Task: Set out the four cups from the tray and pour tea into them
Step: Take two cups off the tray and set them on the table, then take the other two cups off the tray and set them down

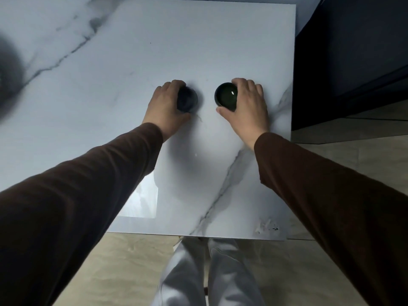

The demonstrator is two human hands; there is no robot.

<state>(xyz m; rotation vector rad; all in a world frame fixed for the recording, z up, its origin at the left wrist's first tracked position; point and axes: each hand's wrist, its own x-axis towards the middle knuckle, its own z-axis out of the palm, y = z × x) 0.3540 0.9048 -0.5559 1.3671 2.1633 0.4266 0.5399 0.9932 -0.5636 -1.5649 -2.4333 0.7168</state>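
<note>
On the marble table [198, 51], two hands grip two dark cups: left hand [164, 107], right hand [248, 107], left cup [188, 99], right cup [226, 94]

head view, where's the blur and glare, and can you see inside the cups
Head view: a dark smear at the far left edge is too blurred to identify; the white marble tabletop reflects a bright patch near the left sleeve; the small dark round cup shows a highlight inside; the other dark cup is shaded by the left hand.
</note>
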